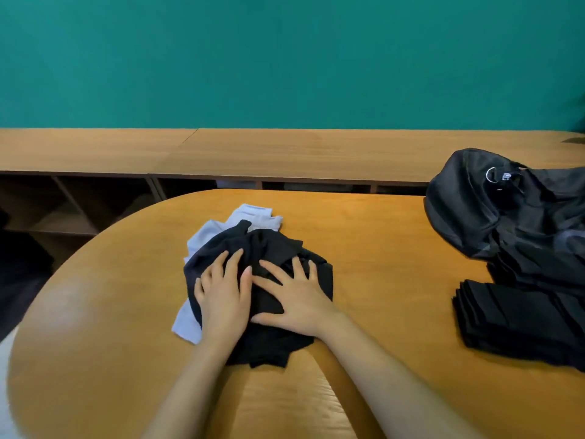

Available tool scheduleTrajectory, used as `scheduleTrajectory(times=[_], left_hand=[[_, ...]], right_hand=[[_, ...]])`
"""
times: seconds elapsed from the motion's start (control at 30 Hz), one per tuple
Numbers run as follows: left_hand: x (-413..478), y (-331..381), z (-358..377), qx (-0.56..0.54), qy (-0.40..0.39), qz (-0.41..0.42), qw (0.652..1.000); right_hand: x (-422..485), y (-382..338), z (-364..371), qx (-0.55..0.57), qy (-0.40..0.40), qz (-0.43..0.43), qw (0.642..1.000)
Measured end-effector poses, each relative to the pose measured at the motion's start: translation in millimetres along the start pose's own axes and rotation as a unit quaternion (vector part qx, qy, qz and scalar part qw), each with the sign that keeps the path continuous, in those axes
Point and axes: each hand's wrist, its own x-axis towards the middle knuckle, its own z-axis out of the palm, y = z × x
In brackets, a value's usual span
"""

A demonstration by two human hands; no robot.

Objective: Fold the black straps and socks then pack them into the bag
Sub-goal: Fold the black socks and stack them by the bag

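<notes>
We see both hands, left and right, pressed flat on a black fabric pile (pale socks beneath) on the desk; a black bag sits far right.

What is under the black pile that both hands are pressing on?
Light grey-blue fabric pokes out beneath the black pile at its left and far edges. How far it runs underneath is hidden by the pile, the left hand and right hand.

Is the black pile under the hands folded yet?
Not folded: black pile lies bunched and uneven, both palms pressing flat on it.
</notes>
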Motion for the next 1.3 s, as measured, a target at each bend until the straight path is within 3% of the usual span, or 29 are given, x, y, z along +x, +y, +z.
scheduleTrajectory(times=[0.2, 0.43, 0.53, 0.6, 0.67, 0.73, 0.77, 0.8, 0.87, 0.93, 1.03, 1.1, 1.13, 1.2, 1.3], left_hand=[[-25.4, -30.2, -26.5, -0.048, 0.025, 0.024, 0.998], [-30.3, -21.3, -30.7, -0.061, 0.012, 0.086, 0.994], [-40.1, 4.9, -43.9, -0.153, 0.035, 0.054, 0.986], [-56.7, 33.8, -52.8, -0.248, 0.041, 0.047, 0.967], [-78.5, 61.9, -60.9, -0.324, -0.019, 0.047, 0.945], [-97.8, 78.0, -66.6, -0.369, -0.138, 0.041, 0.918], [-103.4, 80.7, -69.8, -0.375, -0.212, 0.034, 0.902], [-105.9, 80.1, -74.4, -0.373, -0.291, 0.024, 0.881], [-101.6, 75.2, -87.1, -0.376, -0.407, -0.001, 0.832], [-90.4, 69.3, -98.6, -0.4, -0.388, -0.05, 0.829], [-68.9, 53.5, -95.8, -0.389, -0.181, -0.111, 0.897], [-56.2, 37.1, -76.7, -0.279, -0.052, -0.057, 0.957], [-51.9, 30.7, -64.5, -0.212, -0.04, -0.017, 0.976], [-49.5, 23.4, -38.1, -0.072, -0.121, 0.044, 0.989], [-51.6, 17.7, -14.3, 0.086, -0.212, 0.051, 0.972]], right_hand=[[-38.0, -8.2, -5.2, 0.072, 0.116, 0.032, 0.99], [-83.0, -12.6, 3.7, 0.047, 0.08, 0.081, 0.992], [-90.6, -18.4, -4.7, 0.08, 0.158, 0.09, 0.98], [-93.6, -23.5, -18.2, 0.206, 0.229, 0.145, 0.94], [-92.0, -26.9, -32.8, 0.438, 0.229, 0.208, 0.844], [-86.7, -22.8, -43.2, 0.618, 0.164, 0.24, 0.731], [-84.7, -20.5, -46.1, 0.665, 0.137, 0.245, 0.693], [-83.6, -18.7, -47.4, 0.681, 0.123, 0.242, 0.68], [-81.5, -15.8, -47.5, 0.656, 0.112, 0.234, 0.709], [-80.1, -13.2, -47.0, 0.633, 0.115, 0.225, 0.732], [-84.5, -6.4, -49.5, 0.636, 0.107, 0.209, 0.735], [-90.2, 0.8, -51.4, 0.61, 0.081, 0.198, 0.763], [-93.6, 4.5, -52.0, 0.601, 0.067, 0.197, 0.771], [-101.7, 11.4, -54.7, 0.605, 0.056, 0.192, 0.771], [-118.2, 23.1, -64.4, 0.626, 0.103, 0.16, 0.756]])
